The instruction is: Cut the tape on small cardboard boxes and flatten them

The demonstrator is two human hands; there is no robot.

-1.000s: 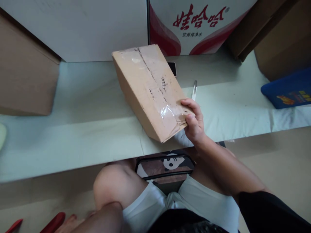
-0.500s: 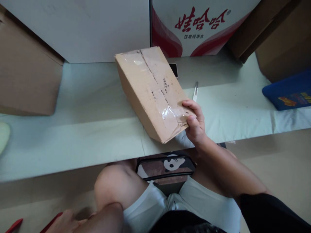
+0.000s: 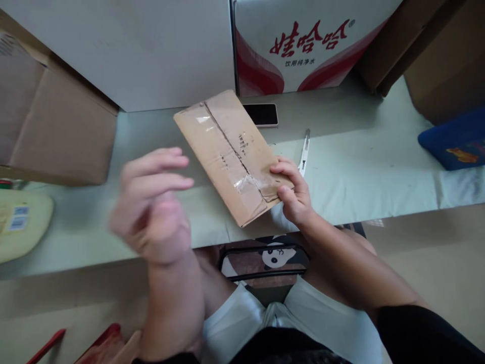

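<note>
A brown cardboard box [image 3: 227, 156] with clear tape and a dark seam is tilted above the pale green cloth. My right hand [image 3: 292, 189] grips its near right corner, thumb on the top face. My left hand [image 3: 153, 202], blurred by motion, is raised left of the box, apart from it, with its fingers extended and holding nothing. A white utility knife [image 3: 304, 151] lies on the cloth just beyond my right hand. Behind the box is a phone [image 3: 261, 115] with a dark screen, its left part hidden.
White cartons, one with red lettering [image 3: 310, 43], line the back. Brown cardboard boxes stand at left [image 3: 68, 121] and right [image 3: 443, 60]. A blue package [image 3: 454, 139] is at right, a pale yellow-green item with a label [image 3: 25, 222] at left. The cloth's front edge runs above my knees.
My left hand has come up from low at the left toward the box. The box has shifted a little left and tilted differently, showing more of the phone. The view has moved slightly left.
</note>
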